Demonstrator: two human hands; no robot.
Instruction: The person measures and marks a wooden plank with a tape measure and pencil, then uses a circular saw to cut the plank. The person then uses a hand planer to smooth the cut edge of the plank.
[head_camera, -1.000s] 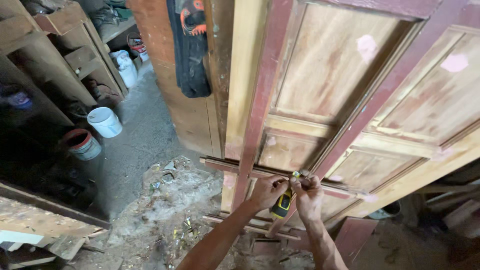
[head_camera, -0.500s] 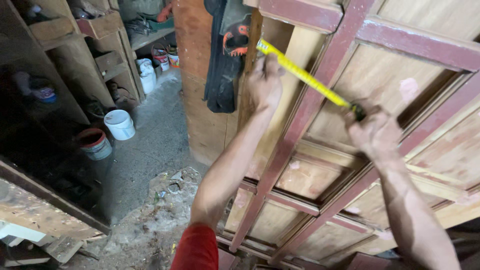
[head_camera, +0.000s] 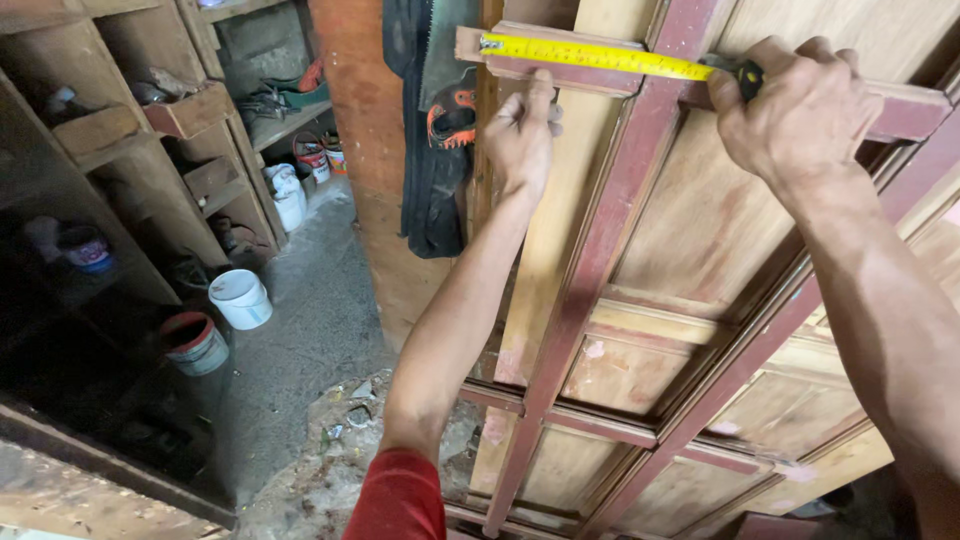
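A yellow tape measure blade (head_camera: 590, 55) lies stretched along the top rail of a panelled wooden door (head_camera: 690, 230) with dark red rails. My left hand (head_camera: 520, 130) presses the blade's hooked end against the rail's left end, fingers curled around the wood. My right hand (head_camera: 800, 100) grips the black tape measure case (head_camera: 745, 72) at the right, over the rail. The door leans against other boards. A red sleeve shows on my left arm at the bottom.
Wooden shelves (head_camera: 150, 130) with tools and cans fill the left wall. A white bucket (head_camera: 240, 298) and a red-rimmed bucket (head_camera: 195, 343) stand on the concrete floor. A dark jacket (head_camera: 435, 130) hangs beside the door. Rubble (head_camera: 330, 440) lies at the door's foot.
Both hands rose from the door's lower rail to its top rail. The tape went from a short pull, to a diagonal stretch, to lying level along the top rail.
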